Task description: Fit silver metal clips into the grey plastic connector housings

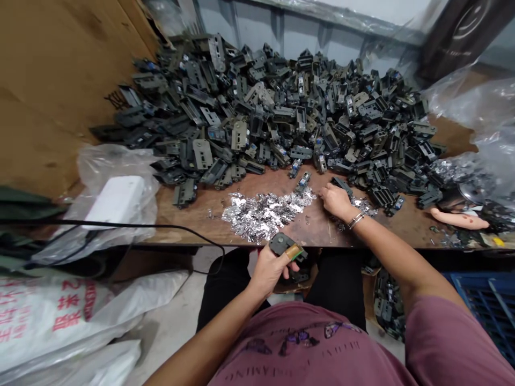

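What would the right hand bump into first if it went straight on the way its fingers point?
Probably the small dark part at the edge of the silver pieces, ahead and to the left of the right hand. Depth is unclear here, so the hand might pass above it.

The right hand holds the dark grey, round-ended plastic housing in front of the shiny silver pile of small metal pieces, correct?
Wrong hand: the head view shows the left hand holding the dark grey, round-ended plastic housing in front of the shiny silver pile of small metal pieces.
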Available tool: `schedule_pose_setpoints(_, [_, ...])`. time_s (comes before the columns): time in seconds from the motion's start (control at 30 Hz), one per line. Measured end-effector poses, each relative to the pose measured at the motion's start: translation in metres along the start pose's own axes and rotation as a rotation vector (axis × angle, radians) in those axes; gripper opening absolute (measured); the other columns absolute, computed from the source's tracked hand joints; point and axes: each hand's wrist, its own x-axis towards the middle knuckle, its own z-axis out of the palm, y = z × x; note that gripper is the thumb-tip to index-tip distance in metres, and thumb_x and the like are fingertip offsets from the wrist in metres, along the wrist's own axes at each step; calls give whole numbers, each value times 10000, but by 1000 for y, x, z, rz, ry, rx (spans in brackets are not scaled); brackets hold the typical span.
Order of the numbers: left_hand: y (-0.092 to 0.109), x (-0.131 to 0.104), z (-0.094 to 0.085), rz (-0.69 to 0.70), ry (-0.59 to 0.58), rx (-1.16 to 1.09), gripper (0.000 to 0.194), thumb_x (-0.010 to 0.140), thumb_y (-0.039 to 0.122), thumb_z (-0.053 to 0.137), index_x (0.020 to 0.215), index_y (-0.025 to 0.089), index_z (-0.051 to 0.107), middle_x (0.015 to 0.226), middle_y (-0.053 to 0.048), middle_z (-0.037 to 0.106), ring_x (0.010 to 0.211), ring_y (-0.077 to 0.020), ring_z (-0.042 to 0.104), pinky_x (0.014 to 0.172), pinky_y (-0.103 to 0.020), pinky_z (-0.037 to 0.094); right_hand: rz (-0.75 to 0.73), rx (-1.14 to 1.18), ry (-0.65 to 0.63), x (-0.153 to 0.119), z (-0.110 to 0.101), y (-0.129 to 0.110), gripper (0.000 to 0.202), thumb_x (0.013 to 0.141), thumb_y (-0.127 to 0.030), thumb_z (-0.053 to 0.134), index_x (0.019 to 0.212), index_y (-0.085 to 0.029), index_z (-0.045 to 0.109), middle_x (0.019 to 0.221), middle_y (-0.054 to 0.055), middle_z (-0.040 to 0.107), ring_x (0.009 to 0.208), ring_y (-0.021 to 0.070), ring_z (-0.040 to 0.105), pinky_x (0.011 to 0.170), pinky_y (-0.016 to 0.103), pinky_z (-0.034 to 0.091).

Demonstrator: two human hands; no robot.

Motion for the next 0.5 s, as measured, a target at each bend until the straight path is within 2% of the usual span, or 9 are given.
schedule_pose_setpoints(0.07, [3, 3, -3, 37, 17, 52, 435, 671, 490, 774, 846, 139, 588, 575, -8, 641, 397, -89, 528, 349, -174, 327, -4, 51, 41, -8, -2, -3, 207, 905, -177, 474, 990, -124, 656, 1004, 144, 653, 879, 213, 607, 712, 281, 406])
schedule_pose_setpoints(0.13, [5, 7, -5, 115, 75, 105, 405, 639, 423, 802, 844, 150, 584, 647, -15, 656, 481, -111, 575, 400, -193, 386, -11, 188, 96, -22, -6, -10, 174, 903, -216, 488, 928, -139, 642, 932, 115, 669, 804, 194, 599, 696, 277, 405])
schedule_pose_setpoints(0.2, [7, 10, -5, 223, 143, 162, 380, 607, 339, 824, 837, 168, 574, 737, -15, 664, 618, -136, 619, 524, -223, 475, -46, 407, 128, -40, -11, -22, 135, 879, -214, 500, 834, -164, 617, 800, 59, 663, 702, 161, 578, 662, 260, 405])
schedule_pose_setpoints(0.3, [7, 11, -2, 324, 184, 273, 363, 598, 284, 836, 821, 192, 564, 776, -4, 655, 714, -156, 613, 675, -272, 513, -150, 706, 120, -69, -19, -46, 111, 828, -183, 519, 730, -186, 572, 648, -10, 607, 578, 114, 529, 584, 225, 387])
schedule_pose_setpoints(0.4, [6, 9, 0, 336, 104, 324, 376, 612, 281, 841, 885, 203, 594, 883, -42, 696, 781, -187, 635, 726, -303, 523, -244, 748, 119, -90, -25, -64, 107, 816, -160, 536, 726, -190, 587, 620, -23, 595, 548, 98, 512, 563, 221, 374])
schedule_pose_setpoints(0.5, [6, 4, -1, 324, -11, 298, 386, 639, 281, 821, 950, 203, 606, 984, -68, 718, 839, -197, 656, 772, -306, 529, -324, 738, 89, -100, -30, -66, 133, 863, -177, 550, 785, -196, 656, 676, -3, 649, 596, 107, 560, 595, 233, 409])
